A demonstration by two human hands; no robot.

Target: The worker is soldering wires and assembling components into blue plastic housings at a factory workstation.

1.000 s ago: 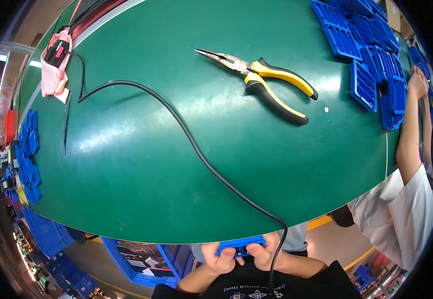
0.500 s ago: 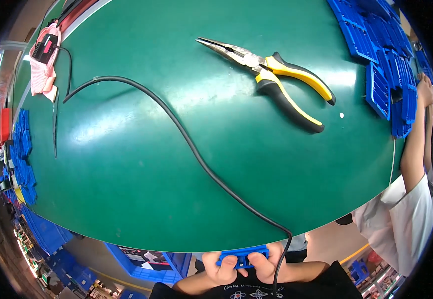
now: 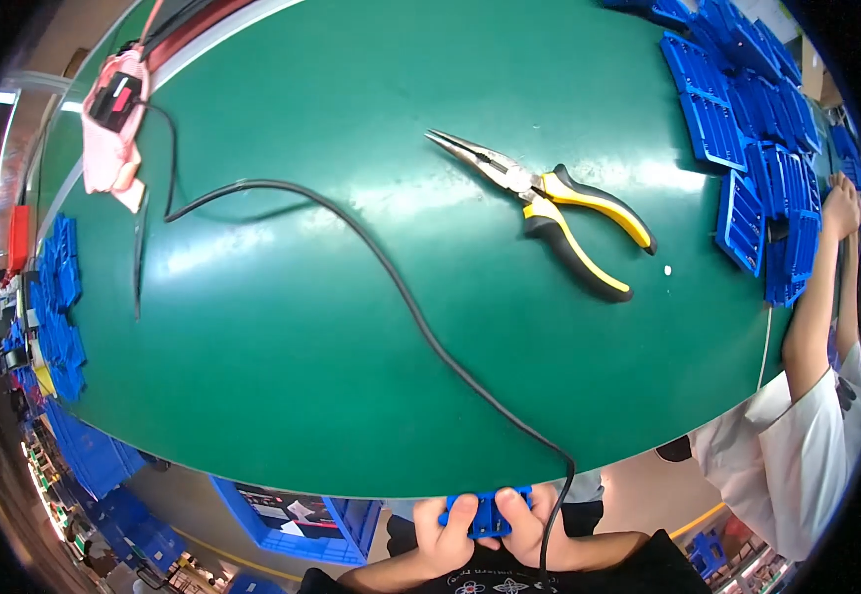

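Just below the table's front edge, a small blue plastic piece (image 3: 490,517) with narrow compartments is held between both hands. My left hand (image 3: 442,527) grips its left end, thumb lying over the top. On its right end my right hand (image 3: 529,525) has the same grip, thumb pressed on the face. The fingers beneath the piece are mostly hidden. Next to my right hand, a black cable (image 3: 420,319) runs down past the wrist and winds back across the green table (image 3: 282,396). Long-nose pliers (image 3: 524,188) with yellow and black handles lie partly spread farther off, touched by neither hand.
Stacked blue trays (image 3: 737,129) fill the far right, near another person's hand (image 3: 841,206). More blue pieces (image 3: 60,307) line the left edge. A pink cloth (image 3: 113,148) with a black device is at the far left. A blue crate (image 3: 297,549) stands below the table edge.
The blue piece has tipped, so its compartments show more. My thumbs have shifted on it. The table and everything on it sit slightly lower in view, the pliers included.
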